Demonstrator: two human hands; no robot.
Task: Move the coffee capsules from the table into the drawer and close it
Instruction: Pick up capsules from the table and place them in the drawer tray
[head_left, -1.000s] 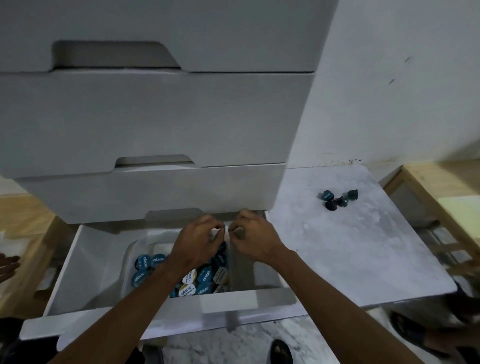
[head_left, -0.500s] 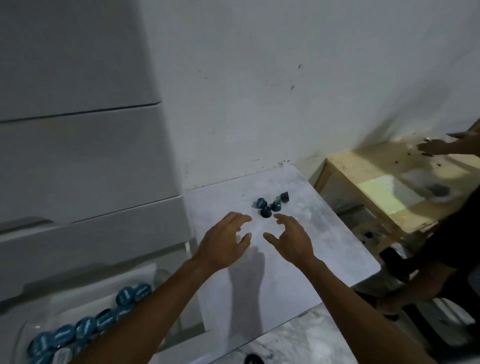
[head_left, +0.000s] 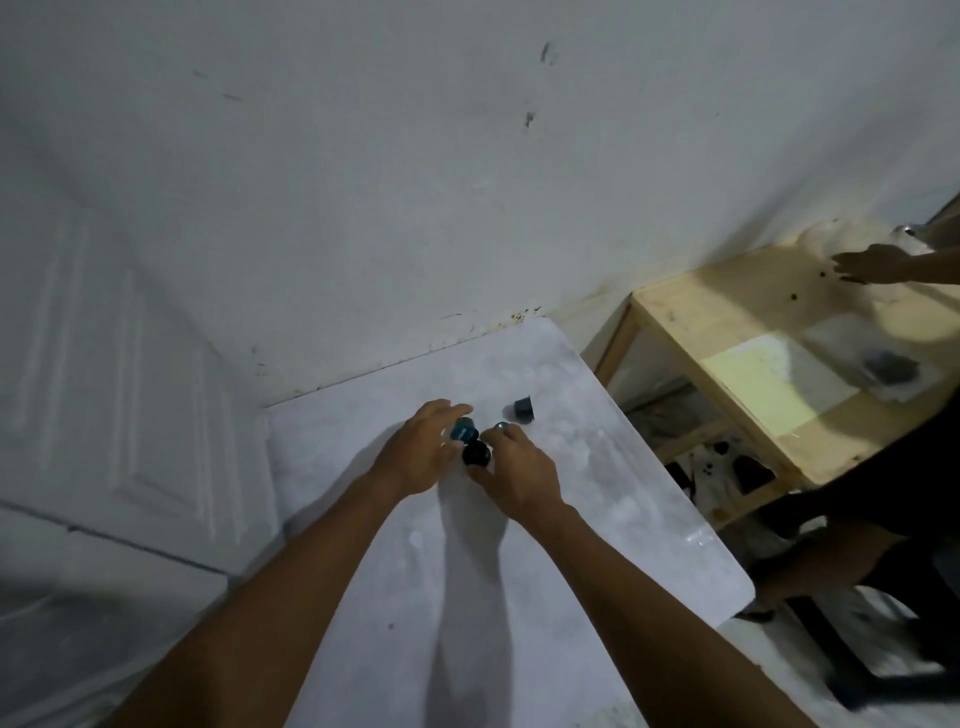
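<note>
On the white table (head_left: 519, 597), near its far edge, the coffee capsules (head_left: 475, 452) are being gathered: the pickup step. The left hand (head_left: 415, 457) curls loosely round a teal capsule (head_left: 464, 431); the right hand (head_left: 511, 470) pinches a dark one. A fourth capsule (head_left: 523, 409) lies just beside, ungrasped. Firm closure, then carriage to the drawer, out of view, is required.

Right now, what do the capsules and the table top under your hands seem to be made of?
The coffee capsules look like thin metal or rigid plastic with a dark teal, slightly glossy coat: one by the left hand catches light; I cannot tell which. The table top looks like marble or a marble-print laminate: pale grey, mottled, with a dull sheen.
</note>
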